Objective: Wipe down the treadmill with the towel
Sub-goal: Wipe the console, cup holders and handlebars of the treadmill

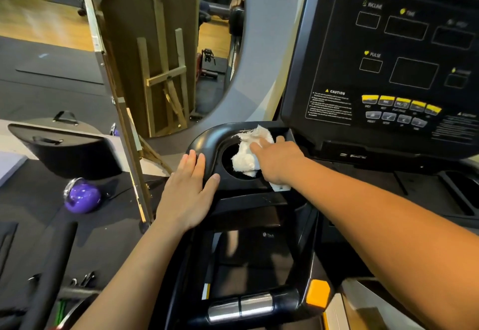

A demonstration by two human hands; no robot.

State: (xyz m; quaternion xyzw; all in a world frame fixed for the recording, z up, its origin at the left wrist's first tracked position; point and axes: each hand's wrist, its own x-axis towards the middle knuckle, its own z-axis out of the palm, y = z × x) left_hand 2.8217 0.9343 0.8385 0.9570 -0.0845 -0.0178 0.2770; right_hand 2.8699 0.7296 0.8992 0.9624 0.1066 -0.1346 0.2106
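The large black treadmill [305,226] is taken up from its left front, and only a small part of it is judged to be under the cloth. Its wide dark console panel [388,70], with unlit display windows and yellow keys, is not being touched and is counted as work left, though no dirt or wetness can be made out on it. The same is judged of the black hand rail with silver grip plates [241,306] near the bottom edge. The glossy black plastic side tray [207,138] beside the console is the part in hand, and its round cup recess [226,160] is half covered. The left hand [189,189] is laid flat on the tray's outer corner, fingers straight and together, with nothing held. The right hand [277,163] is pressed down on the crumpled white frayed towel [245,158], fingers fairly straight over it; whether the thumb pinches the cloth cannot be told. The towel is bunched across the recess and the tray's far ledge.
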